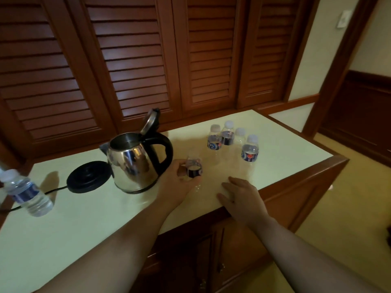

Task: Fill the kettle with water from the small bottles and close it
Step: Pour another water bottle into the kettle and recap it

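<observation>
Shiny steel kettle (135, 163), lid up

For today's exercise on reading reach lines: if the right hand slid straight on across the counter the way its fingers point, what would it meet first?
The right hand lies flat, fingers pointing up-left. Going straight on, it would probably first meet the small bottle held by the left hand, though depth is hard to judge.

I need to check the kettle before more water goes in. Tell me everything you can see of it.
The shiny steel kettle stands upright on the pale countertop, off its round black base, which lies just to its left. Its hinged lid is tilted up and open, showing a dark interior. A short spout points left; the black loop handle faces right, near the left hand. Neither hand touches it.
</observation>
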Available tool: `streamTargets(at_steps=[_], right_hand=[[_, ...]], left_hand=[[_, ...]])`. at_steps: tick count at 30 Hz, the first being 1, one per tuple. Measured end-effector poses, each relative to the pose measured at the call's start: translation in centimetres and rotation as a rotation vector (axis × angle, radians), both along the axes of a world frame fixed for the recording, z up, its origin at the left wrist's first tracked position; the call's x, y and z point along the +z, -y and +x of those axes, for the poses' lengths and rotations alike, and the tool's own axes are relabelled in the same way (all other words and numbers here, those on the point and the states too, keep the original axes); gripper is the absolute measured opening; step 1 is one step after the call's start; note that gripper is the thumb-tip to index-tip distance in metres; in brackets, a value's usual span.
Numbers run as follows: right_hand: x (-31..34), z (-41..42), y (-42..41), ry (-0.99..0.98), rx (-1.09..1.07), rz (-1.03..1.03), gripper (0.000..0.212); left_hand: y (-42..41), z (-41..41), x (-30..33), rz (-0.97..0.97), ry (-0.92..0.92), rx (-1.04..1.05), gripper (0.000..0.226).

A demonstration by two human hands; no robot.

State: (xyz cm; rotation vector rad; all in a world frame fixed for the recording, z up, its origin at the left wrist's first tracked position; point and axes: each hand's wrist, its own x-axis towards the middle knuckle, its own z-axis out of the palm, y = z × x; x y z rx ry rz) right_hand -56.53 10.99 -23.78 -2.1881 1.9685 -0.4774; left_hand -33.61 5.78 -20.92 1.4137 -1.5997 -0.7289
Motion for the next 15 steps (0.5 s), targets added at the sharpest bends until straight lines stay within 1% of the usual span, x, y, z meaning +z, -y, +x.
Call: streamTargets(at_steps=[5, 10, 15], right_hand=[[-0.3, -0.5, -0.2, 0.062, -0.042, -0.006, 0.057], [0.1, -0.7, -0.1, 0.115, -0.047, 0.035, 0.056], [0.2, -0.7, 0.0, 0.127, -0.051, 0.048, 0.056]], left_hand=[[2.0, -3.8, -0.3, -0.03, 0.025, -0.005, 0.057], [3.6, -6.3, 0.0, -0.03, 0.007, -0.025, 0.053], [4.6, -8.1, 0.2, -0.017, -0.003, 0.013, 0.053]])
